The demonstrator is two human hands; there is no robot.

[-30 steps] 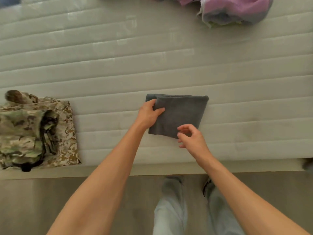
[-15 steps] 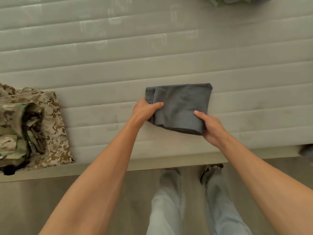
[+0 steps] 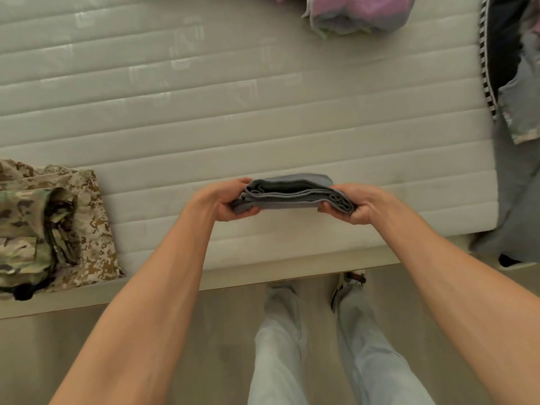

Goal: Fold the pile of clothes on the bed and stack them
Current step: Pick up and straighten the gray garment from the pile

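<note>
A folded grey garment (image 3: 292, 192) is held level just above the mattress (image 3: 204, 112), its layered edge facing me. My left hand (image 3: 225, 201) grips its left end, thumb on top and fingers curled under. My right hand (image 3: 358, 204) grips the right end the same way. To the left, a stack of folded camouflage clothes (image 3: 49, 229) lies near the front edge of the bed. A crumpled pink and purple garment (image 3: 359, 13) lies at the far side.
Dark, striped and grey clothes (image 3: 514, 83) hang over the right end of the bed. The mattress front edge runs across the view below my hands. My legs and a shoe (image 3: 347, 287) stand on the wooden floor.
Both hands slid under the ends of the grey garment and lifted it off the mattress. It lay flat before; now it is held edge-on between them.
</note>
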